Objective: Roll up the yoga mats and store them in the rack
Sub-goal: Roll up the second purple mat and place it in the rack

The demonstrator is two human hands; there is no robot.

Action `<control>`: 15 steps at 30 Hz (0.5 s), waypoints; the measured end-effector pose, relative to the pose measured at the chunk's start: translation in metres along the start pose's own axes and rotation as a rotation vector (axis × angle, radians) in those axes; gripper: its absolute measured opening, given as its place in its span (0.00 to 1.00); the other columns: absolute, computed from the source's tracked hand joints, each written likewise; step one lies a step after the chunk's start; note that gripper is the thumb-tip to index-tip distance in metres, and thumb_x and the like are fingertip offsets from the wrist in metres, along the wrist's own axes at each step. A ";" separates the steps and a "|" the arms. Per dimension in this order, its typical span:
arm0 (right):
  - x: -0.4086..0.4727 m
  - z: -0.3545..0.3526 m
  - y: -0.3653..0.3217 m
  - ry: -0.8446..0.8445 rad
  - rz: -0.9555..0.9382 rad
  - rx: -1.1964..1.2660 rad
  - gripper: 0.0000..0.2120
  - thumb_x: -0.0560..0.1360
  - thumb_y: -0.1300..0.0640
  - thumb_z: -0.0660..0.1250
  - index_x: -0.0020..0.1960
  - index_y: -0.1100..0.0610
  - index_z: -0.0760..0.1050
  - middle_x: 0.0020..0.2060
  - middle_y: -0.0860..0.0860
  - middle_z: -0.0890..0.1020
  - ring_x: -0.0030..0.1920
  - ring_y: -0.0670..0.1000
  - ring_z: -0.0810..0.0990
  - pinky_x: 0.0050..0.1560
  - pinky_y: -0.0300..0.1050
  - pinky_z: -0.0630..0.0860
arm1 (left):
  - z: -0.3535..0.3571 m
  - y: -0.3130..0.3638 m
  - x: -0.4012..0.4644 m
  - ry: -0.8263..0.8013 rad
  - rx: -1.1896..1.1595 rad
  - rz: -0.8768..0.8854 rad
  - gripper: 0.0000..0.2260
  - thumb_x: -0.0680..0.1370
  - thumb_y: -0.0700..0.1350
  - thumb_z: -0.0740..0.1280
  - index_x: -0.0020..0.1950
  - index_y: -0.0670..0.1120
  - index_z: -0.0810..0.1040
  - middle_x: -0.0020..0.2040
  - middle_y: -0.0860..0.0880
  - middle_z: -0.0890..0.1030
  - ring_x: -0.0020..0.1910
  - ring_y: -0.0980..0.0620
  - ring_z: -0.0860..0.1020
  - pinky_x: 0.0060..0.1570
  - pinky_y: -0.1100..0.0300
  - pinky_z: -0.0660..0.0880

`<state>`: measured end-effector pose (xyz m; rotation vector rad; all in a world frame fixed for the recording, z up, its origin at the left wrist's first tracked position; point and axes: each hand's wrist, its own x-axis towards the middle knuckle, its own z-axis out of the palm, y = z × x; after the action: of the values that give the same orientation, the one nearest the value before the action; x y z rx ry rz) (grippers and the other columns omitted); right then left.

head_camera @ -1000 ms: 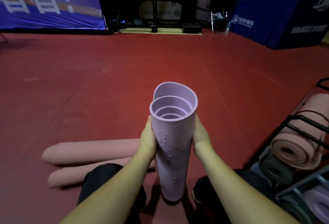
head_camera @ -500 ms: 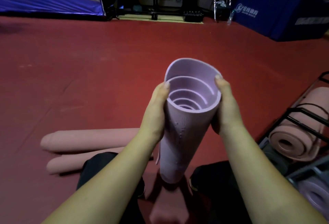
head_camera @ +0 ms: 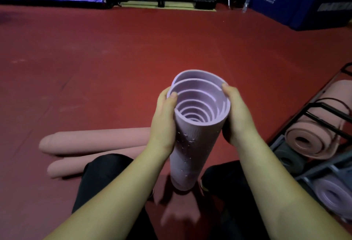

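I clasp the lilac mat [head_camera: 198, 135] in my left hand [head_camera: 164, 123] and right hand [head_camera: 238, 119], standing on end on the floor left of the rack [head_camera: 327, 110], its loose, cone-shaped coils likely to spring open if I ease either grip.

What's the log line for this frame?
stage: tidying roll | lilac mat: upright on floor | left hand: grips | right hand: grips | rack: part-filled

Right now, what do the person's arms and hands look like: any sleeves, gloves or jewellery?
Both forearms are bare to the frame edge, no sleeves showing. The left hand and right hand wear no gloves, rings or watch that I can see. Fingernails look short and unpainted.
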<state>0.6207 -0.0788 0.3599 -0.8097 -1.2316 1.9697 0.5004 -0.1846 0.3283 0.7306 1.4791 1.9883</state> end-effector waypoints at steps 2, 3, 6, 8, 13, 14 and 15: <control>-0.002 -0.007 0.023 0.051 0.036 -0.092 0.16 0.81 0.48 0.58 0.52 0.54 0.82 0.49 0.54 0.86 0.50 0.53 0.84 0.52 0.47 0.79 | -0.007 -0.025 -0.006 -0.010 0.064 -0.050 0.26 0.79 0.59 0.62 0.70 0.43 0.72 0.64 0.40 0.78 0.64 0.39 0.77 0.63 0.34 0.71; -0.004 -0.011 0.038 0.075 0.072 -0.129 0.16 0.81 0.47 0.58 0.51 0.52 0.82 0.51 0.53 0.86 0.52 0.52 0.83 0.55 0.47 0.77 | -0.012 -0.043 -0.010 -0.016 0.077 -0.104 0.26 0.79 0.59 0.62 0.70 0.43 0.71 0.65 0.41 0.78 0.65 0.39 0.76 0.64 0.34 0.70; -0.005 -0.021 0.063 0.079 0.122 -0.190 0.14 0.81 0.49 0.58 0.56 0.51 0.81 0.56 0.49 0.84 0.59 0.49 0.80 0.68 0.51 0.71 | -0.022 -0.074 -0.016 -0.044 0.062 -0.170 0.25 0.79 0.58 0.60 0.71 0.44 0.72 0.67 0.40 0.77 0.68 0.38 0.73 0.68 0.35 0.66; -0.003 -0.021 0.060 0.050 0.119 -0.151 0.15 0.80 0.49 0.62 0.60 0.56 0.79 0.56 0.51 0.84 0.59 0.52 0.81 0.68 0.52 0.71 | -0.020 -0.058 -0.014 -0.054 0.093 -0.182 0.24 0.77 0.57 0.61 0.69 0.46 0.75 0.65 0.42 0.78 0.67 0.41 0.75 0.68 0.36 0.67; 0.002 -0.023 0.030 0.013 0.048 -0.072 0.18 0.79 0.52 0.64 0.64 0.60 0.77 0.56 0.57 0.84 0.59 0.56 0.81 0.63 0.51 0.75 | -0.007 -0.023 -0.002 -0.043 0.050 -0.106 0.21 0.77 0.51 0.61 0.68 0.44 0.75 0.66 0.41 0.78 0.67 0.39 0.74 0.68 0.38 0.68; 0.003 -0.025 0.032 0.019 0.052 -0.068 0.18 0.77 0.51 0.65 0.64 0.60 0.77 0.56 0.56 0.84 0.59 0.56 0.81 0.63 0.51 0.75 | -0.008 -0.025 -0.002 -0.042 0.033 -0.113 0.21 0.77 0.50 0.61 0.68 0.43 0.74 0.66 0.40 0.78 0.67 0.38 0.74 0.67 0.40 0.70; 0.002 -0.026 0.038 0.007 0.045 -0.082 0.21 0.75 0.50 0.67 0.64 0.59 0.77 0.56 0.56 0.84 0.59 0.56 0.81 0.64 0.52 0.75 | -0.010 -0.030 -0.004 -0.057 0.008 -0.129 0.22 0.76 0.49 0.62 0.68 0.42 0.74 0.65 0.39 0.78 0.66 0.38 0.75 0.66 0.42 0.71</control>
<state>0.6322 -0.0765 0.3156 -0.8921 -1.3073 1.9612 0.4992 -0.1870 0.2967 0.6731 1.4638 1.8515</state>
